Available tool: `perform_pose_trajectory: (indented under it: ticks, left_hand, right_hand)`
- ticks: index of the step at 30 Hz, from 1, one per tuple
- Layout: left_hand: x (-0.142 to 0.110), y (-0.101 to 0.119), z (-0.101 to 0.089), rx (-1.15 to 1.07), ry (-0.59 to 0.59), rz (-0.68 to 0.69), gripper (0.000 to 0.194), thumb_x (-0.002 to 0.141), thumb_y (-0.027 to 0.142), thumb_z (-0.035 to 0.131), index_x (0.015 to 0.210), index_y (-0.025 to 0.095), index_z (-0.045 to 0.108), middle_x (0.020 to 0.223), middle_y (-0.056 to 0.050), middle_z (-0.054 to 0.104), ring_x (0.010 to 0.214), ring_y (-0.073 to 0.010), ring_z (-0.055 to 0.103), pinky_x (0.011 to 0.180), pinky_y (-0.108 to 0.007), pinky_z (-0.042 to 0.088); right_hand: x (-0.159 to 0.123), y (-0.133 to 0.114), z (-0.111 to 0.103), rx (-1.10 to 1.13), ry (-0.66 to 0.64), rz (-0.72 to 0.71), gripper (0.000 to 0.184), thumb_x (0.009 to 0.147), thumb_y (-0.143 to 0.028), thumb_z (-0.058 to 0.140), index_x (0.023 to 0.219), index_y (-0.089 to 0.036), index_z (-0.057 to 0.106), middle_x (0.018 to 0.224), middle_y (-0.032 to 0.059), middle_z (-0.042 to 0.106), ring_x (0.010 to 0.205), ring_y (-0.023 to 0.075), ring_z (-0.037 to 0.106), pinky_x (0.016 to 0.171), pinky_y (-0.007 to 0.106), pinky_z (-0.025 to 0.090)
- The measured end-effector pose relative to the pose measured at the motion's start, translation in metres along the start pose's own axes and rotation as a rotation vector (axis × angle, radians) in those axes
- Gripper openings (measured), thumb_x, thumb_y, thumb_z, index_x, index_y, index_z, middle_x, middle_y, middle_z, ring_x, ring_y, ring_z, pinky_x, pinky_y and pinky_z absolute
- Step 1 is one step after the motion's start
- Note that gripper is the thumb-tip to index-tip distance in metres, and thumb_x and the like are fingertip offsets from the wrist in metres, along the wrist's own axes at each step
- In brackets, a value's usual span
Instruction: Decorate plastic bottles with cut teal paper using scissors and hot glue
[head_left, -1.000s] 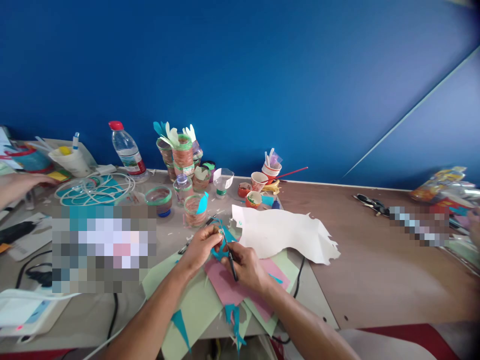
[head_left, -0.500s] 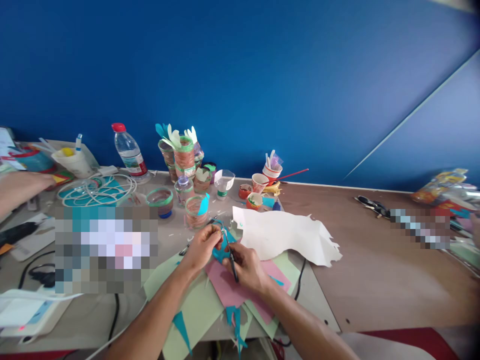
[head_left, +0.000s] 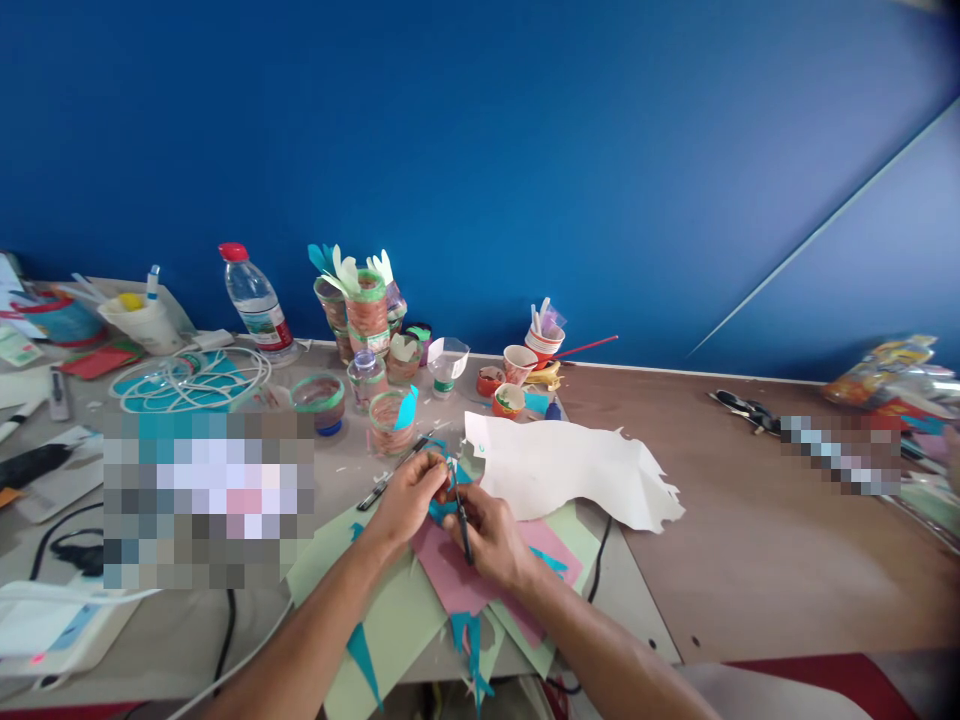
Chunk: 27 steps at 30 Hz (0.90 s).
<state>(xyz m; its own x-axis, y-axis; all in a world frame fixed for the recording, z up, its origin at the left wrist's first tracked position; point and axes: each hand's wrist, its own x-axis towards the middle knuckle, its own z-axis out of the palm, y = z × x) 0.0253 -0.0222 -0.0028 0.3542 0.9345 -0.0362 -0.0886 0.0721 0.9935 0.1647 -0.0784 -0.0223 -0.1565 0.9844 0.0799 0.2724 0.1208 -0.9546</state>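
In the head view, pink paper (head_left: 439,572) lies on the table, and both hands work at its far edge. The left hand (head_left: 409,497) has thumb and fingertips pressed together, pinching blue paper (head_left: 441,511) just above the pink paper's far edge. The right hand (head_left: 491,530) curls its fingers around black-handled scissors (head_left: 463,535), blades pointing away beside the left fingertips; whether the blades meet, I cannot tell. Pale green sheets (head_left: 397,610) spread under the pink paper. Blue scraps (head_left: 471,635) lie at its near corner. Beyond it, to the right, lies a torn-edged white sheet (head_left: 562,465).
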Motion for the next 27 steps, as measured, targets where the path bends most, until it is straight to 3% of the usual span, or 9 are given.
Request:
perform_pose_trajectory:
  ticks: [10,27]
  left_hand:
    - [-0.001,0.0,0.002,0.007,-0.003,0.011,0.023,0.08,0.036,0.054,0.067,0.018,0.051,0.058,0.005,0.046,0.055,-0.0097,0.044,0.055,-0.023,0.034]
    - [0.005,-0.007,-0.005,-0.016,0.076,0.044,0.022,0.076,0.037,0.058,0.068,0.018,0.05,0.056,0.005,0.048,0.053,-0.0092,0.044,0.054,-0.023,0.035]
  right_hand:
    - [-0.002,0.003,0.004,0.052,0.005,-0.052,0.027,0.087,-0.038,0.054,0.099,-0.014,0.058,0.067,-0.0022,0.049,0.057,0.0101,0.04,0.054,0.023,0.035]
    - [-0.003,-0.008,0.0,-0.031,-0.025,0.056,0.014,0.085,-0.031,0.054,0.085,-0.017,0.052,0.057,-0.0074,0.037,0.053,0.008,0.031,0.049,0.022,0.027]
